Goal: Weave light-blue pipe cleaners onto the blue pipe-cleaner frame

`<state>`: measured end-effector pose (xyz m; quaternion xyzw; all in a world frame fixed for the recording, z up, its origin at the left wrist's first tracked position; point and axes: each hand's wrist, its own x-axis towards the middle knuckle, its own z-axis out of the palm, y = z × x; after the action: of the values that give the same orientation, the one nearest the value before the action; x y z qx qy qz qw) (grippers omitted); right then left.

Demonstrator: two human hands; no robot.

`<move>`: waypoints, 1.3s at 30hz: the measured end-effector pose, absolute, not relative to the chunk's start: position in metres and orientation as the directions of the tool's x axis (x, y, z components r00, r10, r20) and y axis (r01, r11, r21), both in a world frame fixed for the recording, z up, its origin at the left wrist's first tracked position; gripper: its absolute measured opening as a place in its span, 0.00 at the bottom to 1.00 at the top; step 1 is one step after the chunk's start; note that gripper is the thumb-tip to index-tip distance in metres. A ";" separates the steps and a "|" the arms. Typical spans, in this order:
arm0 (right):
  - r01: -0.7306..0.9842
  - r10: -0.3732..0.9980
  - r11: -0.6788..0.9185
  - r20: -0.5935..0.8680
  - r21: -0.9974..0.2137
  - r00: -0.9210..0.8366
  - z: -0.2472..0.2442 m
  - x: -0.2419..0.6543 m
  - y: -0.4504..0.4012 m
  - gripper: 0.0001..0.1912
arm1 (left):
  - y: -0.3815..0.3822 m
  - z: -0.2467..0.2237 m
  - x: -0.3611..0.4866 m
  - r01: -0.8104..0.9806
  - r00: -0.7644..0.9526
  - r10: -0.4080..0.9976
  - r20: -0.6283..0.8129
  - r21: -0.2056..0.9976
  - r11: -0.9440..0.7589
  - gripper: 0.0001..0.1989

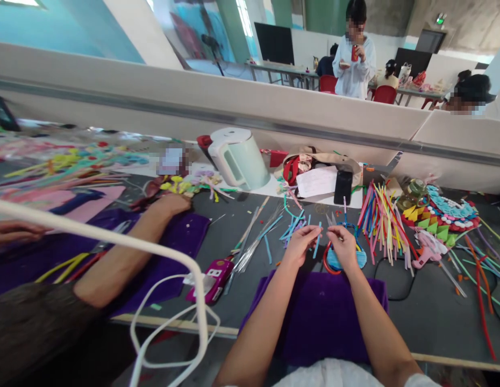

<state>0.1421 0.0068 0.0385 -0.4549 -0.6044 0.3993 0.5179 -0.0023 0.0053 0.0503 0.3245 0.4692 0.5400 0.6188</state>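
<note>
My left hand (302,244) is closed in a pinch above the table, with a short blue pipe cleaner (316,246) at its fingertips. Close beside it, my right hand (343,246) is pinched too; whatever its fingertips hold is too small to make out. Pointed metal blades (331,219) show just beyond the right fingers. Under that hand lies a round light-blue piece (359,259) with a red loop at its left. A purple cloth (322,317) is spread below both forearms. Cut blue pipe cleaner pieces (291,228) lie left of my hands.
Bundled coloured pipe cleaners (385,228) and a pink glue gun (429,250) lie to the right. Behind stand a kettle (244,161) and a phone (343,187). A co-worker's arm (129,252) reaches in from the left, near a white curved tube (153,244).
</note>
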 end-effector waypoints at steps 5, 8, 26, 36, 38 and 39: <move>0.349 0.799 0.599 0.564 -0.721 -0.207 0.042 0.152 0.010 0.16 | -0.001 0.048 0.000 -0.333 0.118 0.964 -0.239 0.905 0.265 0.15; 0.415 0.729 0.683 0.592 -0.601 -0.344 0.039 0.157 0.012 0.18 | -0.004 0.046 0.000 -0.297 0.151 0.963 -0.225 0.918 0.262 0.15; 0.572 0.681 0.712 0.598 -0.407 -0.422 0.040 0.168 0.010 0.15 | -0.012 0.048 -0.010 -0.214 0.265 0.930 -0.254 0.925 0.313 0.12; 0.618 0.681 0.691 0.624 -0.375 -0.383 0.039 0.167 0.009 0.12 | -0.013 0.047 -0.012 -0.179 0.280 0.928 -0.245 0.937 0.301 0.15; 0.629 0.691 0.677 0.624 -0.382 -0.364 0.038 0.167 0.009 0.11 | -0.013 0.047 -0.013 -0.185 0.289 0.922 -0.256 0.931 0.316 0.15; 0.631 0.696 0.672 0.622 -0.387 -0.359 0.037 0.166 0.010 0.11 | -0.013 0.047 -0.013 -0.197 0.293 0.920 -0.260 0.925 0.325 0.15</move>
<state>0.1662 0.0096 0.0375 -0.4028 -0.8233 0.0405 0.3978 -0.0127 -0.0134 0.0474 0.4159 0.4343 0.4058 0.6882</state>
